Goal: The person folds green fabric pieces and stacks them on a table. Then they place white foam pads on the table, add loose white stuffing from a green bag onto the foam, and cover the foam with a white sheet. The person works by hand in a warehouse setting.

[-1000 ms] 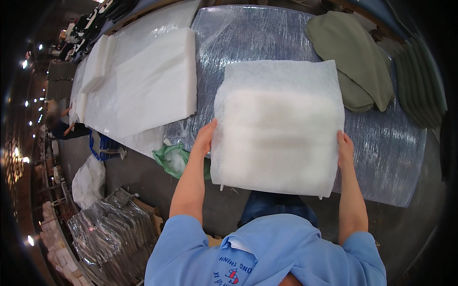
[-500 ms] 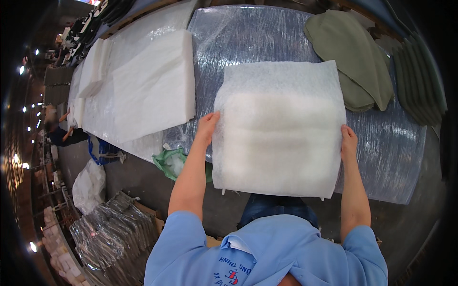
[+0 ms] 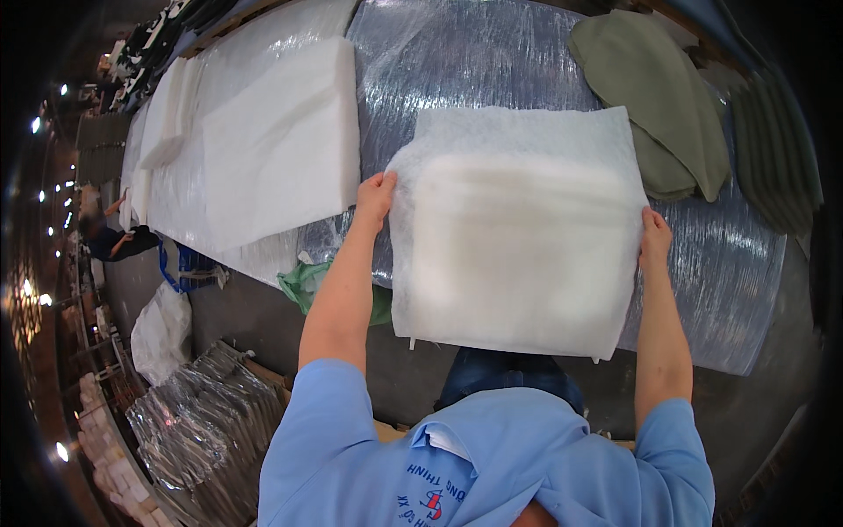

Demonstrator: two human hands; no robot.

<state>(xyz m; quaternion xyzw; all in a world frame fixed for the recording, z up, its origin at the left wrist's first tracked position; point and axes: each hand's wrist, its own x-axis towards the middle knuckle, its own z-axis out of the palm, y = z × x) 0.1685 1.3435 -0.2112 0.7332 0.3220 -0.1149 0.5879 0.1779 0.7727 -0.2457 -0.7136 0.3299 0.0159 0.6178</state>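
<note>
A thin white wadding sheet (image 3: 518, 132) lies at the table's near edge, its near side reaching past that edge toward my body. A denser, brighter rectangular area (image 3: 527, 255) shows across most of it; whether that is a pad under the sheet or a second layer, I cannot tell. My left hand (image 3: 376, 198) pinches the sheet's left edge, fingers closed. On the opposite side, my right hand (image 3: 655, 239) has its fingers closed on the right edge, a little nearer to me. Two small white tabs hang from the near corners.
The table (image 3: 465, 61) is covered in clear plastic film. Left on it lies a stack of white wadding (image 3: 281, 145); olive-green fabric pieces (image 3: 654, 105) lie at the far right. A green bag (image 3: 303, 281) and plastic-wrapped bundles (image 3: 206, 422) are lower left. Another person (image 3: 110, 237) stands far left.
Both hands have moved farther from me along the sheet's side edges, spreading slightly apart. The creases across the bright middle look smoother, and the far edge of the bright area has shifted away from me.
</note>
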